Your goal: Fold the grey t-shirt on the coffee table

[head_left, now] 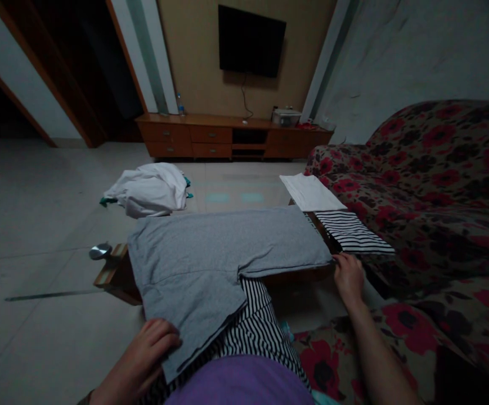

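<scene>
A grey T-shirt (223,253) lies spread across a low glass-topped table (108,273), one sleeve hanging over the near edge onto my striped lap (256,329). My left hand (149,349) grips that hanging sleeve at its lower left corner, fingers curled over the cloth. My right hand (348,275) pinches the shirt's right-hand corner at the table's near edge. A folded black-and-white striped garment (351,232) and a folded white garment (312,192) lie on the right side of the table.
A heap of white clothes (151,188) sits on the far left of the table. A floral sofa (430,185) fills the right side. A wooden TV cabinet (231,136) and a wall-mounted television (250,40) stand at the back. Tiled floor (37,197) lies left.
</scene>
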A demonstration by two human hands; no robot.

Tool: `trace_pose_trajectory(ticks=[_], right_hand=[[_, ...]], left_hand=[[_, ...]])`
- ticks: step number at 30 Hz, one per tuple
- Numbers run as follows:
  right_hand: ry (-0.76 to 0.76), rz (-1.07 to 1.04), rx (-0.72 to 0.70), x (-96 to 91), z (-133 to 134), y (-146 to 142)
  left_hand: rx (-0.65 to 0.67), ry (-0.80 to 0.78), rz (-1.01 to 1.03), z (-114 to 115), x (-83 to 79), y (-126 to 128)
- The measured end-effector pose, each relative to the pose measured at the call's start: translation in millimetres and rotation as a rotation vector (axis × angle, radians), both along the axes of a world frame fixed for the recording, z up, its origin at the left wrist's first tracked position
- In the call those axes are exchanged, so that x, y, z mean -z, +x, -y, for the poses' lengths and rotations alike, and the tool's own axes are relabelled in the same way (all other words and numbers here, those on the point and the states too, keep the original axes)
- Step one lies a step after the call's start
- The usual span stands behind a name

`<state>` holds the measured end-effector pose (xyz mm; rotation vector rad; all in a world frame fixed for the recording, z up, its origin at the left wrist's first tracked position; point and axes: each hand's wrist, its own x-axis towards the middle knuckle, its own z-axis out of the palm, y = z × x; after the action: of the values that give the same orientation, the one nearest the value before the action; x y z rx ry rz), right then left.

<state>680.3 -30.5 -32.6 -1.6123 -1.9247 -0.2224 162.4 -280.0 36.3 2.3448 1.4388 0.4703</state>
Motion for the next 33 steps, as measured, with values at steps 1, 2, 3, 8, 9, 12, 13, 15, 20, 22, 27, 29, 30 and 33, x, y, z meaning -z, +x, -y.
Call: trace_pose_trajectory(ticks=[1,2,3,8,9,12,13,15,20,22,27,29,30,33], right_hand=[[0.011,-0.024,-0.059,-6.2,5,-19],[0.006,-0.052,-0.154,-12.2,11,-42],[-0.01,-0.077,-0.266,-17.6,19,-67],[-0.163,-0.107,-0.742,-27.3,61,-182],[-0.174,-0.093,-0.772,-25.8,67,-198],[-0.168,-0.046,-0.807,-18.0,76,-231],[-0.169,-0.027,-0.828,-15.0,76,-237],[-0.178,0.006,-0.881,-9.2,77,-246],[-0.201,-0.031,-0.988,-0.7,75,-249],[-0.203,-0.082,-1.015,-2.0,72,-247],[-0.257,-0.104,-1.081,-14.5,58,-246],[-0.274,-0.093,-1.096,-18.7,55,-248],[-0.279,-0.09,-1.103,-20.0,54,-248],[-0.285,-0.086,-1.109,-20.9,55,-249]], left_hand=[[0.012,-0.048,-0.026,1,-0.4,4],[0.014,-0.083,-0.049,2,0.7,7],[0.003,-0.104,-0.063,3,2.7,10],[-0.079,-0.122,0.061,12,12.9,9],[-0.107,-0.12,0.115,15,13.2,8],[-0.21,-0.102,0.272,25,11.1,9],[-0.245,-0.102,0.315,28,9.9,10],[-0.306,-0.116,0.38,32,7.0,12],[-0.385,-0.15,0.471,27,-7.3,8],[-0.35,-0.171,0.467,18,-18.3,2],[-0.106,-0.283,0.3,-14,-48.9,-12],[0.008,-0.306,0.229,-24,-54.8,-15],[0.058,-0.316,0.199,-27,-55.6,-15],[0.14,-0.353,0.124,-32,-52.4,-15]])
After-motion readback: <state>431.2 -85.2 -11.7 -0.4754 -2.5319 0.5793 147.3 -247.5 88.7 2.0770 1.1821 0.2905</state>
